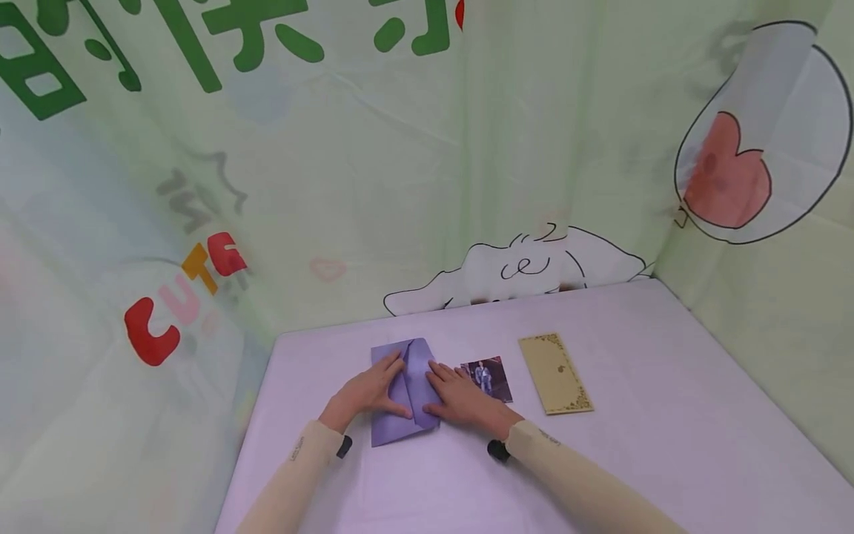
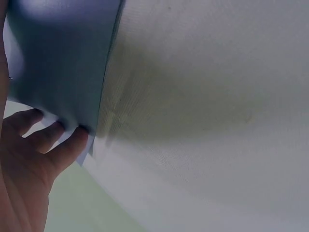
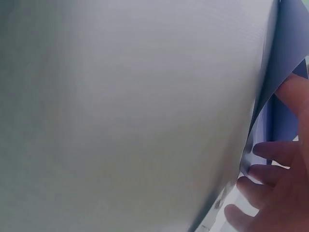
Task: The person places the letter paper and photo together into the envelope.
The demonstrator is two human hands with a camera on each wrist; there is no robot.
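A purple sheet of paper [image 1: 422, 386], with its right part folded over as a flap, lies on the table between the two hands. My left hand [image 1: 370, 389] rests on its left part, fingertips and thumb spread near the flap's edge. Fingertips of that left hand [image 2: 36, 159] touch the paper in the left wrist view. From the right, my right hand [image 1: 467, 400] lays its fingers along the folded side. In the right wrist view, the right hand [image 3: 275, 193] has its thumb at the raised edge of the purple paper [image 3: 289, 43].
Just beyond the right hand lies a small photo [image 1: 490, 378], partly covered by that hand. A tan card [image 1: 555, 373] with an ornate dark border is farther right. A pale lilac cover spreads over the table [image 1: 667, 415]. Printed curtains [image 1: 373, 185] hang behind and at both sides.
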